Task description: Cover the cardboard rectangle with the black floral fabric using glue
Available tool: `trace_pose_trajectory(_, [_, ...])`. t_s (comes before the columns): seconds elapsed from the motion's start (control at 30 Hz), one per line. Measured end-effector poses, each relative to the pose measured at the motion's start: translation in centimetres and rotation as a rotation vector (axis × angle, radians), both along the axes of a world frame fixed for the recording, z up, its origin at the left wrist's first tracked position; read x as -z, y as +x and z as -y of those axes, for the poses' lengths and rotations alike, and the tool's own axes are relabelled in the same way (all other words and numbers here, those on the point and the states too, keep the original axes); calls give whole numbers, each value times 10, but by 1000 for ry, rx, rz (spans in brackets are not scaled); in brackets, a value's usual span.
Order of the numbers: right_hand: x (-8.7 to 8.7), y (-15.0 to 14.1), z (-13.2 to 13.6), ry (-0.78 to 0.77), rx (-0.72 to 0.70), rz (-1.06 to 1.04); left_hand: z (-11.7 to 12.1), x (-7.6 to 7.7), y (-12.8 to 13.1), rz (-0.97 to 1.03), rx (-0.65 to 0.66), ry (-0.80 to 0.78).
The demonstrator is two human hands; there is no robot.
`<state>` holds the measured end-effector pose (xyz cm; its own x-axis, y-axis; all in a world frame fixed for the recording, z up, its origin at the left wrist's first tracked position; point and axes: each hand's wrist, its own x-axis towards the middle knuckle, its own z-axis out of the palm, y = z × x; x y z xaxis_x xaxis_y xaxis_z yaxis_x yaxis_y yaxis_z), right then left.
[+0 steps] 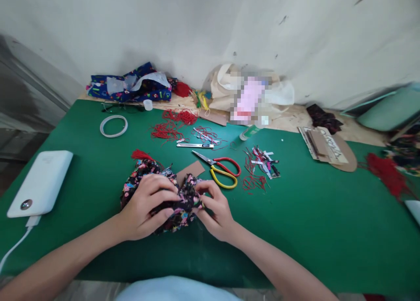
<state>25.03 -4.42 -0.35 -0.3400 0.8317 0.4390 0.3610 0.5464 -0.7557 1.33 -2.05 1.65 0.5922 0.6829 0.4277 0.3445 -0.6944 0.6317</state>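
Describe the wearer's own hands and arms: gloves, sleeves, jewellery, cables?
Left hand and right hand: both ungloved, no rings visible. Both forearms are bare as far as they show; no sleeve, watch, bracelet or cable on them. Pale blue fabric garment shows at the bottom edge.

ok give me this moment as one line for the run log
left grip: laid over black floral cloth | right grip: pinching the cloth's right side | nearby: scissors, utility knife | surface: green tabletop
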Motion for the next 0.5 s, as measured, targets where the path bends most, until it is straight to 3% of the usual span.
trace_pose_trajectory(0.13, [-3,8,-5,-29,55,-68,-19,3,-11,-246,-313,-2])
trace_pose_trajectory(0.23, [-4,12,-7,-229,14,-294,-38,13,-24,-443,-464,33])
trace_pose_trajectory(0.4, [2,16,-6,-510,96,-548,-55,28,-36,-712,-511,18])
trace_pose_trajectory(0.5, [4,17,-7,-652,154,-683,-57,28,-34,-725,-503,-23])
